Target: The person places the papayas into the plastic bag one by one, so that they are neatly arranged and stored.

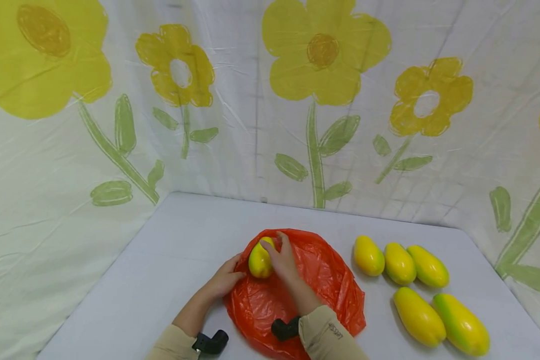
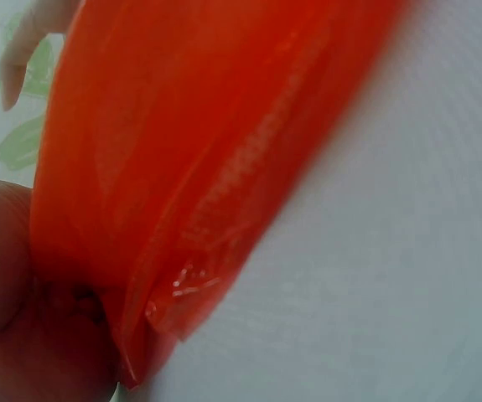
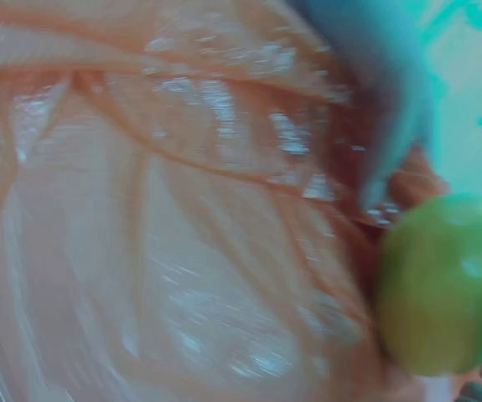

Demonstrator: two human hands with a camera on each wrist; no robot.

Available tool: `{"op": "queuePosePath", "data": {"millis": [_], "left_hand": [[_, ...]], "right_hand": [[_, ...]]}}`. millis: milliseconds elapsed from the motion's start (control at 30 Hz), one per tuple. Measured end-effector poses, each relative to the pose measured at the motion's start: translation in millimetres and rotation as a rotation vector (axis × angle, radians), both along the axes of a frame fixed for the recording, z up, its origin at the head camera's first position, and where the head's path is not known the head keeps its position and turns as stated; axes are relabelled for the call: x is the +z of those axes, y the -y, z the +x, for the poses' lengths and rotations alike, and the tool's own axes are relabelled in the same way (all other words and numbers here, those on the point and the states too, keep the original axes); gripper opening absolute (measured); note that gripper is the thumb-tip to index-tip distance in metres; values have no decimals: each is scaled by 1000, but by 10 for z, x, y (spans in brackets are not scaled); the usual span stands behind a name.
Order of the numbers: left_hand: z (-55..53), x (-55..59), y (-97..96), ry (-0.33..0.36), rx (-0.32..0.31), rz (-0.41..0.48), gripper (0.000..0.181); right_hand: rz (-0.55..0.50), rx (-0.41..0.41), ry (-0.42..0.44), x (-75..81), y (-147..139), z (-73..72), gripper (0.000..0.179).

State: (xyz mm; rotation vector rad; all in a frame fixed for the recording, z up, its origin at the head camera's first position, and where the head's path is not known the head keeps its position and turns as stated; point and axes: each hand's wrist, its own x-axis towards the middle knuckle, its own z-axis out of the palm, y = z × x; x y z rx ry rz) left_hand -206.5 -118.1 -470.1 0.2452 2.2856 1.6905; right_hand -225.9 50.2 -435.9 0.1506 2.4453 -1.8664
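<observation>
A yellow-green papaya (image 1: 259,261) lies inside a red plastic bag (image 1: 317,265) spread on the table, near its far left rim. My left hand (image 1: 225,279) grips that rim; in the left wrist view, the left hand (image 2: 44,335) bunches the red plastic (image 2: 190,167). My right hand (image 1: 284,260) is over the bag beside the papaya, its thumb across the fruit's upper end and another finger raised toward the far rim. In the right wrist view, a blurred finger (image 3: 391,100) comes down close to the papaya (image 3: 442,289); the remaining fingers are hard to see.
Several more papayas (image 1: 399,263) lie on the white table (image 1: 198,220) to the right of the bag, in two rows. Behind the table hangs a white curtain (image 1: 234,150) with painted yellow flowers. Each wrist wears a black strapped camera (image 1: 211,343).
</observation>
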Motion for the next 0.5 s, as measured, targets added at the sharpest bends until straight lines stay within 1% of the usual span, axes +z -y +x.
{"op": "queuePosePath", "data": {"millis": [100,200,367,500], "left_hand": [[-4,-2,8,2,-14,11,53],[-11,-4,18,13,-18,25,53],[-17,1,17,27,-14,40,53],[-16,-8,5,22,-8,28,53]], "right_hand": [[4,25,4,80,-100,14,66],[11,44,22,152,-212,11,69],[56,52,31,260,-417,0,81],[89,59,20,326,-600,4,86]]}}
